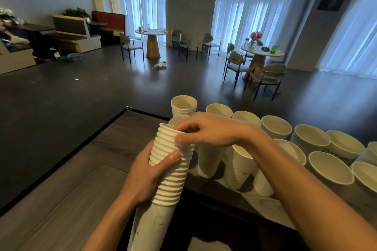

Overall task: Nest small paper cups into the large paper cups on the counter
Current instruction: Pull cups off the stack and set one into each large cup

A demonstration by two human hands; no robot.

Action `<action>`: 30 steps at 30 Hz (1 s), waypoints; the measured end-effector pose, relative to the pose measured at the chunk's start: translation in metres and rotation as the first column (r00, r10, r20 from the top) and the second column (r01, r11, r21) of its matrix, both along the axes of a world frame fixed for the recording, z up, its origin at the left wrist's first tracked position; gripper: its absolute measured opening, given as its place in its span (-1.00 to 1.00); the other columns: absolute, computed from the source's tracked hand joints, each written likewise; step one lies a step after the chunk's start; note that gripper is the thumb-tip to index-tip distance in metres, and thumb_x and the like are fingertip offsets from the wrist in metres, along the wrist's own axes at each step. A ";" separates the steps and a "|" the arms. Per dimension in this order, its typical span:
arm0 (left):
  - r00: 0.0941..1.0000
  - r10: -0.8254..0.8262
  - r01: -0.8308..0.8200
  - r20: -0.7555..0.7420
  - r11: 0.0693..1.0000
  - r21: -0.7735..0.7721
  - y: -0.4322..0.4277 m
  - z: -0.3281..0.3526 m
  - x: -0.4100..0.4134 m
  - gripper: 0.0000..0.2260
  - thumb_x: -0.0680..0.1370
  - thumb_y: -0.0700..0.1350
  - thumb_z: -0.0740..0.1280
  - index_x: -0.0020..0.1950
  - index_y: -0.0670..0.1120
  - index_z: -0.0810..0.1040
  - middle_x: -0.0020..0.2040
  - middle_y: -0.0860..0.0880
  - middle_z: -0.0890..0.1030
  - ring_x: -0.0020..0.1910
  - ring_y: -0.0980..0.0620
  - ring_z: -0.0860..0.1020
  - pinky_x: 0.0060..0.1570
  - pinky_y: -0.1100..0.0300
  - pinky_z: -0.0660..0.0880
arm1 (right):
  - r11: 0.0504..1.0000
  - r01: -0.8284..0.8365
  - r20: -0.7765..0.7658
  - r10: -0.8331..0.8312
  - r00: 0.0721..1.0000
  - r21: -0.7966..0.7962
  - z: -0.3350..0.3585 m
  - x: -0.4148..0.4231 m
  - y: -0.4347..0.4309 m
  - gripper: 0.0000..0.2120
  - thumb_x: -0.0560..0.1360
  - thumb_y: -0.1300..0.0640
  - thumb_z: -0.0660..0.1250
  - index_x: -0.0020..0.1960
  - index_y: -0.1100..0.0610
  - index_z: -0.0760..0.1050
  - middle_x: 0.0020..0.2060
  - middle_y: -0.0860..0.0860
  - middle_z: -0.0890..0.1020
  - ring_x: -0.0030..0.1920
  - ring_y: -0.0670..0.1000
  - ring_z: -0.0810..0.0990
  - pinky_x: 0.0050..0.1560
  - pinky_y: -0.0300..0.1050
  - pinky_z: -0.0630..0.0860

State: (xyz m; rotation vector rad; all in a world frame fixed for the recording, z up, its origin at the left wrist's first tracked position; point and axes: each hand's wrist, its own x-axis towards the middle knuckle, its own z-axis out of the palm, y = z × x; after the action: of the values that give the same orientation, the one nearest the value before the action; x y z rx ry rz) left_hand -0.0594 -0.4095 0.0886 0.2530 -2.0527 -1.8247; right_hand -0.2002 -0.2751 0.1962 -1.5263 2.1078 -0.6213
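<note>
A tall stack of small white paper cups (173, 181) leans up from the lower middle, its rims forming ridges. My left hand (146, 177) is wrapped around the stack's middle, thumb across the front. At the stack's top, my right hand (204, 130) pinches the rim of the uppermost small cup between thumb and fingers. Several large white paper cups stand open on the counter (81, 179), one at the far edge (183, 106), others in rows to the right (276, 126) (330, 167). Two tall cups (210, 161) stand just below my right wrist.
The wooden counter's dark edge (67, 157) runs diagonally to a corner near the cups. Beyond it lies an open dark floor with round tables (152, 32) and chairs (267, 77). Wide bowl-like cups (344, 144) crowd the right side.
</note>
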 end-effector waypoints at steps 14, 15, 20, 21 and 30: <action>0.994 -0.105 0.104 0.011 0.994 0.040 0.019 0.027 -0.013 -0.50 0.33 0.28 0.39 0.12 -0.01 0.62 -0.07 0.08 0.74 -0.14 0.18 0.69 -0.20 0.40 0.53 | 0.927 0.225 0.112 -0.201 0.973 -0.298 0.010 -0.008 0.029 -0.78 0.57 -0.02 0.33 -0.06 0.12 0.62 -0.17 0.07 0.63 -0.13 0.04 0.60 -0.06 -0.09 0.53; 0.994 -0.109 0.109 0.014 0.993 0.038 0.021 0.029 -0.015 -0.53 0.34 0.26 0.40 0.12 0.00 0.62 -0.08 0.09 0.74 -0.14 0.19 0.69 -0.21 0.40 0.53 | 0.917 0.243 0.103 -0.222 0.970 -0.316 0.012 -0.011 0.032 -0.75 0.58 -0.01 0.31 -0.05 0.16 0.61 -0.18 0.10 0.62 -0.12 0.10 0.59 -0.06 -0.07 0.51; 0.990 -0.138 0.136 0.032 0.990 0.035 0.029 0.032 -0.023 -0.53 0.37 0.25 0.40 0.13 -0.02 0.62 -0.06 0.08 0.74 -0.12 0.18 0.69 -0.20 0.41 0.52 | 0.732 0.433 0.146 -0.423 0.894 -0.527 0.030 -0.029 0.051 -0.74 0.58 0.03 0.31 -0.10 0.22 0.59 -0.17 0.14 0.64 -0.12 0.10 0.63 -0.06 -0.08 0.55; 0.990 -0.140 0.139 0.035 0.990 0.036 0.030 0.033 -0.024 -0.52 0.36 0.27 0.40 0.13 -0.02 0.62 -0.06 0.08 0.74 -0.11 0.17 0.69 -0.19 0.40 0.53 | 0.665 0.477 0.177 -0.468 0.865 -0.575 0.034 -0.036 0.056 -0.76 0.58 0.04 0.31 -0.10 0.21 0.60 -0.16 0.11 0.64 -0.13 0.04 0.64 -0.07 -0.13 0.55; 0.985 -0.167 0.164 0.041 0.984 0.069 0.038 0.036 -0.033 -0.39 0.29 0.35 0.35 0.18 -0.01 0.60 0.01 0.04 0.74 -0.02 0.09 0.71 -0.12 0.30 0.55 | 0.426 0.473 0.019 -0.728 0.685 -0.771 0.029 -0.092 0.071 -0.75 0.59 -0.02 0.28 0.08 0.13 0.59 -0.09 0.07 0.66 -0.11 0.02 0.64 -0.18 -0.04 0.60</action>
State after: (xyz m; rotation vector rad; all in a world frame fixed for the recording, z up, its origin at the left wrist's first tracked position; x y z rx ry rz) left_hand -0.0926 -0.3719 0.1247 0.1481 -2.1035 -2.0049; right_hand -0.2927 -0.2045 0.2252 -1.1509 2.9144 -1.7979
